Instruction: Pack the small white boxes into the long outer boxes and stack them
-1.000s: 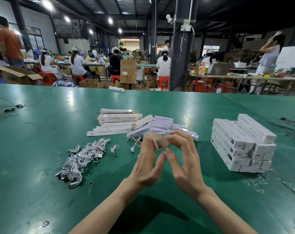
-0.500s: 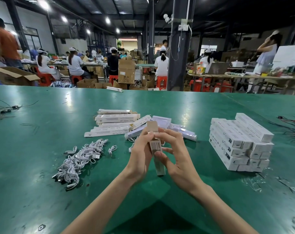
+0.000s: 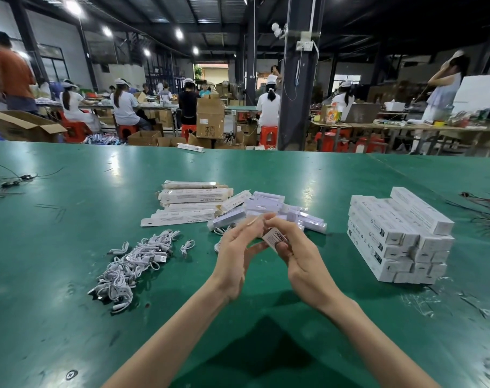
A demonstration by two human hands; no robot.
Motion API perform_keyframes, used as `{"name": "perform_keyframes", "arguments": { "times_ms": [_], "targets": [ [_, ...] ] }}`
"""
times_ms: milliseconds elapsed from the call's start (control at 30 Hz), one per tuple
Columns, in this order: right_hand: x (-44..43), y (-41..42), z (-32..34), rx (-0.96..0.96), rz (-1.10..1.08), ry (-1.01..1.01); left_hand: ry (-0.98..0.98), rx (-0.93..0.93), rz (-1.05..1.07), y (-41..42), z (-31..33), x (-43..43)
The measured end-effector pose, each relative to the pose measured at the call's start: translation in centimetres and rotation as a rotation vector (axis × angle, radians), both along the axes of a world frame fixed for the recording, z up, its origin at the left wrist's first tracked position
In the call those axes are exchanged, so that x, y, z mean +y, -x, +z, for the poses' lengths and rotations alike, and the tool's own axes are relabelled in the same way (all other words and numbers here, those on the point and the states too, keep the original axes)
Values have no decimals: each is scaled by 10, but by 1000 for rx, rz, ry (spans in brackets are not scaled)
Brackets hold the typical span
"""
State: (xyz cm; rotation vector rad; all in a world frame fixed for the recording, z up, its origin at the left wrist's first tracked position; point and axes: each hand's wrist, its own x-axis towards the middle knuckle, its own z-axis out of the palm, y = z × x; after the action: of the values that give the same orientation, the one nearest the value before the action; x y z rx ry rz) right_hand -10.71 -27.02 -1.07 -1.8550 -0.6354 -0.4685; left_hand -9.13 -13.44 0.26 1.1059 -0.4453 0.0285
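**Mia:** What did the hands hold?

**Ben:** The right hand (image 3: 302,261) gripped one long box (image 3: 275,238) close to its end, and the thumb pressed on the side with letters. The left hand (image 3: 235,256) pinched the far end of the same box with its fingertips.

**Mia:** Was the box on the table?

**Ben:** No. It was up in the air over the green table (image 3: 70,247), in the near middle. It pointed at me, so I saw mostly its end.

**Mia:** What lay past the hands?

**Ben:** A messy heap of small white boxes (image 3: 267,204) lay just behind them. Left of the heap were flat boxes (image 3: 193,196) in a loose pile, one on top of another.

**Mia:** And on the right?

**Ben:** A neat stack of packed boxes (image 3: 400,239) stood there, well apart from the hands. One box lay on top of it near the far side.

**Mia:** And on the left?

**Ben:** A tangle of white cables (image 3: 134,259) lay near the left hand, touching nothing else.

**Mia:** What was far away?

**Ben:** People (image 3: 125,105) sat on red stools (image 3: 267,135) at other tables, with brown cartons (image 3: 210,116) around them.
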Motion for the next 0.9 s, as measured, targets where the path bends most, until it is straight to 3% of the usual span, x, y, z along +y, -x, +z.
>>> {"name": "perform_keyframes", "arguments": {
  "times_ms": [167,533,900],
  "targets": [
    [1,1,0,-57,-67,45,-6,98,73,-1,-2,-2],
    [-4,0,-3,-11,-228,186,-197,-159,331,-5,-17,3],
    [0,4,-1,-37,-278,235,-213,-173,356,-7,-20,4]
  ]
}}
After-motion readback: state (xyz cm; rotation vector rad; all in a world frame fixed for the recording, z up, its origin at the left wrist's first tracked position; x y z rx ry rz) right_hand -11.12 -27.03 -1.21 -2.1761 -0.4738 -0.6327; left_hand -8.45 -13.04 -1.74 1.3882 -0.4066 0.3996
